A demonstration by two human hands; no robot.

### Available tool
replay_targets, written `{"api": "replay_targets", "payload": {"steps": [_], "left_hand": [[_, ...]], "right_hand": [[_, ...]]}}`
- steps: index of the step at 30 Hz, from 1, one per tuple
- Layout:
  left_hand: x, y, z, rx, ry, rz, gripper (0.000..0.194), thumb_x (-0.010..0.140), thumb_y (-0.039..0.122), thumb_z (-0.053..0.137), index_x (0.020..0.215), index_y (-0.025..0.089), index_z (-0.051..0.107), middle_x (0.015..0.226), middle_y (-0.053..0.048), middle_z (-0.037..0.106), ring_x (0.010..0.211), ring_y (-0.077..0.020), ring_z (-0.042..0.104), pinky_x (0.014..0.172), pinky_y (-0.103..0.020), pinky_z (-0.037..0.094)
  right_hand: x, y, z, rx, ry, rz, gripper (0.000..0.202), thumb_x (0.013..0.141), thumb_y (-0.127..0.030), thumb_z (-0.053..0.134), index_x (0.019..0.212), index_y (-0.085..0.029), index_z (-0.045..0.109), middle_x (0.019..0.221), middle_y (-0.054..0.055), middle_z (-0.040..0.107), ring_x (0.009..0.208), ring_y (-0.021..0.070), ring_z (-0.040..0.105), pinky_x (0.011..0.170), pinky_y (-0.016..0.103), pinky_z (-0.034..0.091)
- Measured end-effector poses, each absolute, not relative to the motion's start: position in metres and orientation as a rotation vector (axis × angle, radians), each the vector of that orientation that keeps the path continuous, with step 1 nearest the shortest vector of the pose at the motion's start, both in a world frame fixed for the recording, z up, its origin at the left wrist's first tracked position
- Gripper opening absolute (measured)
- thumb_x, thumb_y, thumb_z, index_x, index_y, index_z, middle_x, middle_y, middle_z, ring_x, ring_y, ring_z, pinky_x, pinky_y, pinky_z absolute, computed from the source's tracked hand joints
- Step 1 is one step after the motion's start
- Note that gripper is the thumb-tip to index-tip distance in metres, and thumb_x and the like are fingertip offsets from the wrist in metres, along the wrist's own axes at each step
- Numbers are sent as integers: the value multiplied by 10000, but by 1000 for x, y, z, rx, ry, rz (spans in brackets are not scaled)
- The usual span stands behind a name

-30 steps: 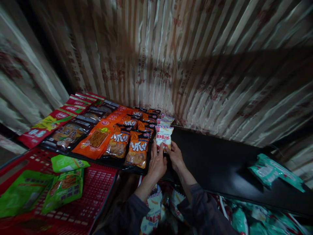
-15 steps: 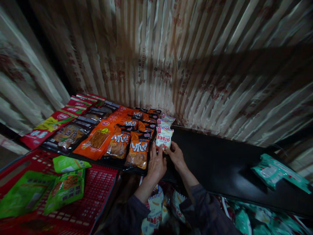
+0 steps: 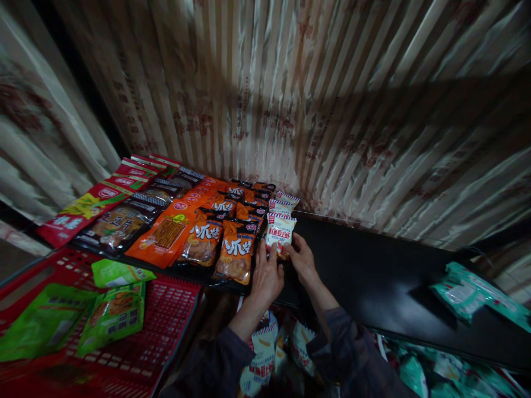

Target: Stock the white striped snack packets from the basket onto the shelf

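A small white snack bag (image 3: 280, 231) with red lettering lies on the black shelf (image 3: 352, 271), in front of similar white bags. My left hand (image 3: 266, 276) rests its fingers on the bag's lower left part, and my right hand (image 3: 302, 258) has its fingertips at the lower right edge. Between them they hold the bag. Just left of it, orange and black snack bags (image 3: 235, 251) lie in rows. Beyond those are flat orange packs (image 3: 166, 237), dark brown packs (image 3: 120, 225) and red packs (image 3: 78, 215).
At the lower left, a red basket (image 3: 166, 309) holds green packs (image 3: 114, 315). More white bags (image 3: 261, 354) sit below the shelf edge, between my forearms. Teal packs (image 3: 477, 293) lie at the shelf's right; others (image 3: 415, 376) are below. A pleated cover (image 3: 265, 99) hangs behind.
The view has shifted slightly. Both hands remain at the white bag, with the right fingers a little higher along its right edge.
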State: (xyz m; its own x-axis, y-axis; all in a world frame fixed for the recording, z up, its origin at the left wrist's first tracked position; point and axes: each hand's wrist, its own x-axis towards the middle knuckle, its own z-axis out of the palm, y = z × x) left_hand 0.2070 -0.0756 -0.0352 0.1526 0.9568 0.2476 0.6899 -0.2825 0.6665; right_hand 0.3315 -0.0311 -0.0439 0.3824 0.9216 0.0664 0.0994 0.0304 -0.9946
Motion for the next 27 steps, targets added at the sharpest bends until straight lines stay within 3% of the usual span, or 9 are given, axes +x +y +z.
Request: {"api": "replay_targets", "payload": {"steps": [9,16,22,27], "left_hand": [[206,-77,-34,2016,1566,910,614,851,138,505,1456,116,405,1611,-204,225,1486,-351,237,1189,-514,289],[206,-77,-36,2008,1575,925,614,850,141,508,1456,121,405,1602,-200,256,1480,-342,259,1185,-513,302],[206,-76,-32,1989,1565,917,619,849,137,511,1459,125,408,1608,-192,244,1485,-335,248,1195,-504,286],[205,-77,-28,1988,1571,841,613,856,135,496,1459,68,402,1604,-242,213,1484,-365,233,1196,-508,275]], "right_hand": [[338,-11,-31,-1458,-885,783,649,782,-546,618,1325,-199,540,1409,109,578,1285,250,550,1070,378,438],[342,-6,-27,-1487,-974,803,604,859,-645,462,1209,-190,651,1250,84,694,1189,246,615,1023,348,455],[347,-14,-37,-1554,-1020,784,588,861,-672,439,1113,-210,701,1185,81,722,1141,265,634,1017,386,442],[352,-16,-42,-1573,-1040,745,574,861,-672,444,1061,-211,724,1118,91,745,1103,276,648,997,399,453]]}}
